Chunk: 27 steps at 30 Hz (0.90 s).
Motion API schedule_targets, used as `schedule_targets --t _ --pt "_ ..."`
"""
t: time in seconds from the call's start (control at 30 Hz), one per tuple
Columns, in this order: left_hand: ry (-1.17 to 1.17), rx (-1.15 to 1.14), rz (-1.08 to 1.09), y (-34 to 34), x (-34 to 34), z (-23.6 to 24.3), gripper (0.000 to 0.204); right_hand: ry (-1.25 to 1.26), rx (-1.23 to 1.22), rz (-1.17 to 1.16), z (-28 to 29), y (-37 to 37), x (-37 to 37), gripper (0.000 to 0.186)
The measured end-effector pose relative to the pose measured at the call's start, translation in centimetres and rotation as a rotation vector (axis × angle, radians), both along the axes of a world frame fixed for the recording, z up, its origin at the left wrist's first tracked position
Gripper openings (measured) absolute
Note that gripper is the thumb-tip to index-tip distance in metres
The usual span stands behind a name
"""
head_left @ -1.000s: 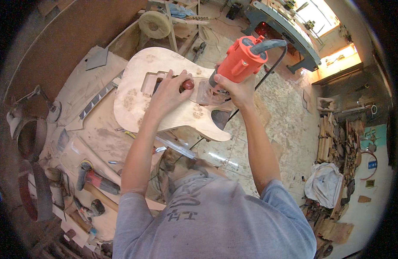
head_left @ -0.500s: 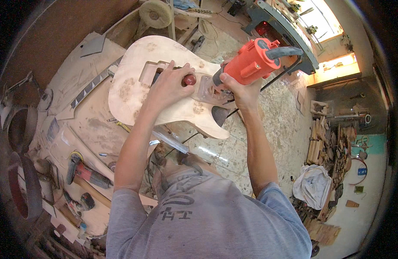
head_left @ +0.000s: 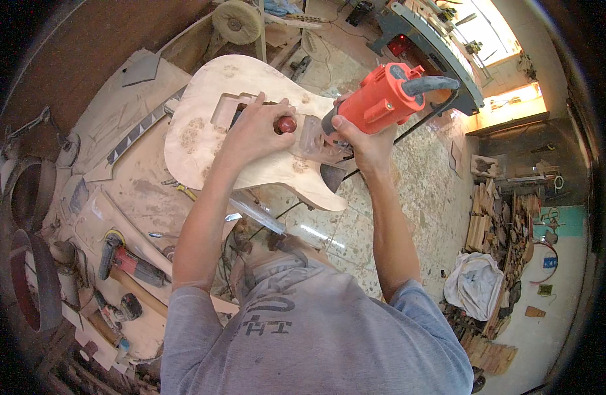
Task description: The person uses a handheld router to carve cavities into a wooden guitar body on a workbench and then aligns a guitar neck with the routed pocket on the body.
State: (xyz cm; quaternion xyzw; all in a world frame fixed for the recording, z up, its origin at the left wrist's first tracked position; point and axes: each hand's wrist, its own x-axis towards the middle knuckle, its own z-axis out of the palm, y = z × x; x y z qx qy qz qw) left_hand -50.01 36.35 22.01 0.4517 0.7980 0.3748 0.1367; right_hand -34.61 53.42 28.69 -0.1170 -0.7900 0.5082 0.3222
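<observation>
A pale wooden electric guitar body with burl-like brown spots lies before me, with routed cavities in its middle. My left hand rests over it, with a round dark red knob held between thumb and forefinger; its other fingers reach over a cavity. In my right hand is a red trim router, tilted in view, its grey cable sleeve at the top. Under the router a clear base plate lies on the body near the neck end. The bit cannot be made out.
On the dusty bench at left lie an angle grinder-like sander, a cordless drill and sanding belts. Wood offcuts and a white sack stand at right. A grey machine table stands at far right.
The router and my right hand have shifted slightly left and down over the guitar body. My left hand stays on the knob, almost unmoved.
</observation>
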Motion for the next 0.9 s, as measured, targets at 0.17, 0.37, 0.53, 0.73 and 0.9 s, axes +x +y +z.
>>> schedule_targets --t 0.17,0.37,0.53,0.73,0.9 --pt "0.013 0.054 0.015 -0.1 0.2 -0.5 0.054 -0.011 0.005 -0.015 -0.1 -0.3 0.3 0.070" --pt "0.039 0.097 0.014 -0.2 0.4 -0.4 0.050 0.032 -0.071 -0.027 0.0 -0.9 0.3 0.073" --pt "0.013 0.096 -0.007 -0.4 0.5 0.4 0.052 0.025 -0.146 -0.004 0.6 -1.7 0.6 0.073" --pt "0.031 0.112 -0.040 -0.4 0.4 0.2 0.049 0.066 -0.104 0.011 0.4 -1.9 0.7 0.071" --pt "0.011 0.043 -0.054 -0.5 0.2 0.4 0.047 0.061 -0.154 0.002 0.5 -2.4 1.0 0.068"
